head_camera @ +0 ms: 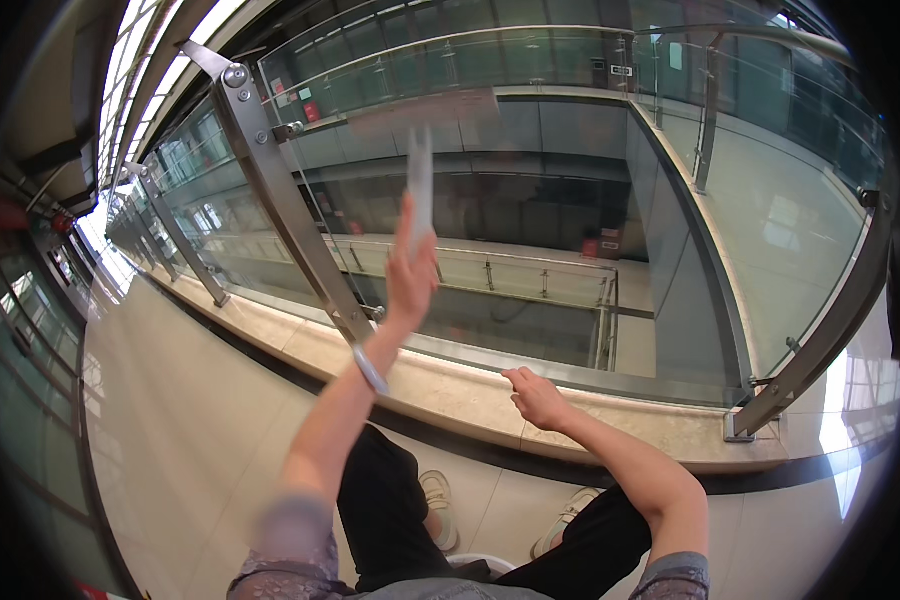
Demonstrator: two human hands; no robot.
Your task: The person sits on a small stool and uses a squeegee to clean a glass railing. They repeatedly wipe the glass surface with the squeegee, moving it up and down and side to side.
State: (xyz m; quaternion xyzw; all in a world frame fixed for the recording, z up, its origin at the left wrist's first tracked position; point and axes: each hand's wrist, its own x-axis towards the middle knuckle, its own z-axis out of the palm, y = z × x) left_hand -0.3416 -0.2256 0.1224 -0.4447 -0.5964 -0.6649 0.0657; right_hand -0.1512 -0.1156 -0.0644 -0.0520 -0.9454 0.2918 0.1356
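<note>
My left hand is raised against the glass panel, wrapped around the pale grey handle of a T-shaped window-cleaning tool. The tool's wide pinkish head lies across the upper part of the pane; motion blurs it, so its exact kind is unclear. A pale bangle circles my left wrist. Lower and to the right, my right hand is held with its fingers curled together, close to the beige stone ledge under the glass. Nothing shows in it, and whether it touches the ledge or glass cannot be told.
A slanted steel post with bolts stands left of my left arm, and another steel post is at the right. Beyond the glass an atrium drops to a lower level. Shiny floor tiles lie around my feet. Part of a white rounded object shows between my legs.
</note>
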